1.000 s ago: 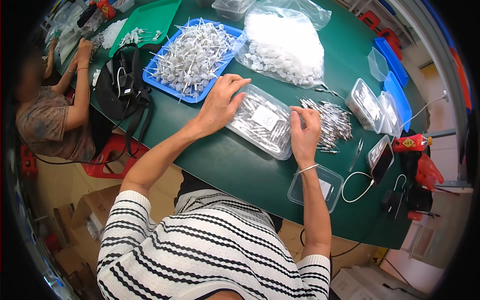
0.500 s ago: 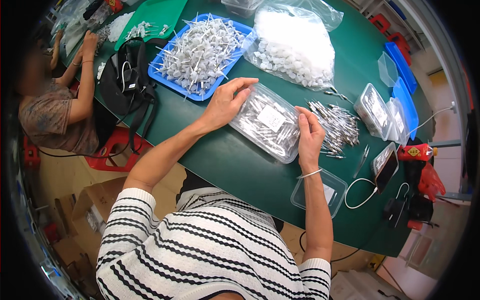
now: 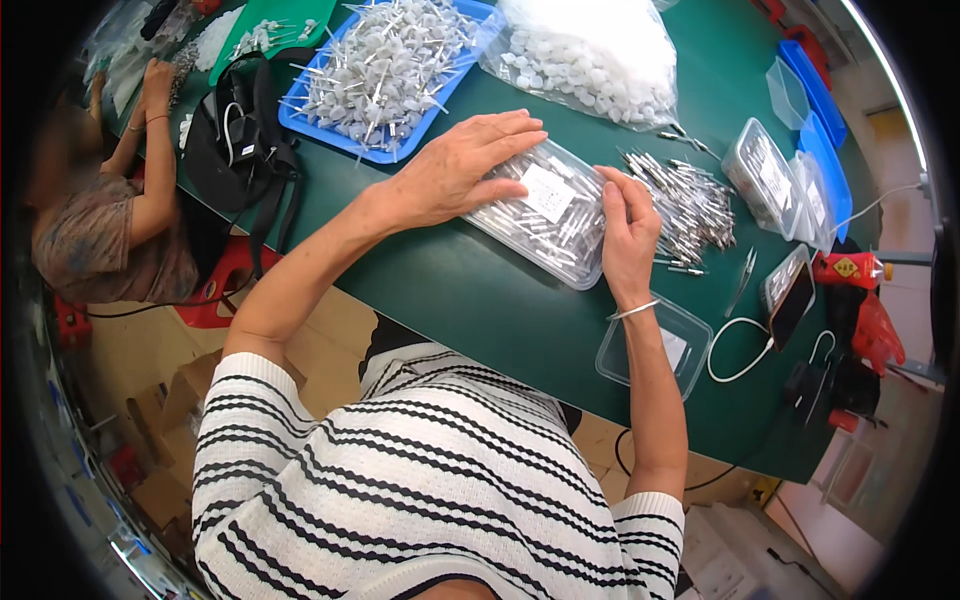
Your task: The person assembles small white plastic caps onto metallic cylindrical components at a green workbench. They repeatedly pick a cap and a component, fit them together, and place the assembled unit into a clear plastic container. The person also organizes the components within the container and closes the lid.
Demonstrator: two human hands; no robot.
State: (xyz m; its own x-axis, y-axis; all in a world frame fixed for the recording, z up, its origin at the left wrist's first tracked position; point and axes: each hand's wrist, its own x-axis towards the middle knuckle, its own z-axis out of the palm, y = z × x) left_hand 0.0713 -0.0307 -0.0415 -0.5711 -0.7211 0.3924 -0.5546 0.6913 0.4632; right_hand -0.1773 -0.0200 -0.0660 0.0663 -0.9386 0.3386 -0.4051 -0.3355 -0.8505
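A clear rectangular plastic box point(image 3: 560, 238) full of thin metal-and-white pieces rests in front of me, a white label point(image 3: 548, 192) on its top. Across its far left corner lies my left hand point(image 3: 455, 170), open, fingers stretched over the far edge and thumb flat on top. My right hand point(image 3: 630, 232) is closed on the box's right end, thumb uppermost. Just beyond that hand spreads a pile of slim metal pieces point(image 3: 690, 205). Under my right wrist sits a shallow clear plastic lid or tray point(image 3: 625, 362) with a white label.
A blue tray point(image 3: 375, 155) heaped with white-capped pieces and a bag of white caps point(image 3: 590, 70) stand farther back. Tweezers point(image 3: 744, 280), a phone point(image 3: 792, 305) with a white cable and another filled box point(image 3: 760, 175) are right. A black bag point(image 3: 235, 140) and a co-worker point(image 3: 120, 235) are left.
My left hand has slid farther over the box and flattened, its thumb now on top. The right hand keeps its hold. The whole view has shifted slightly.
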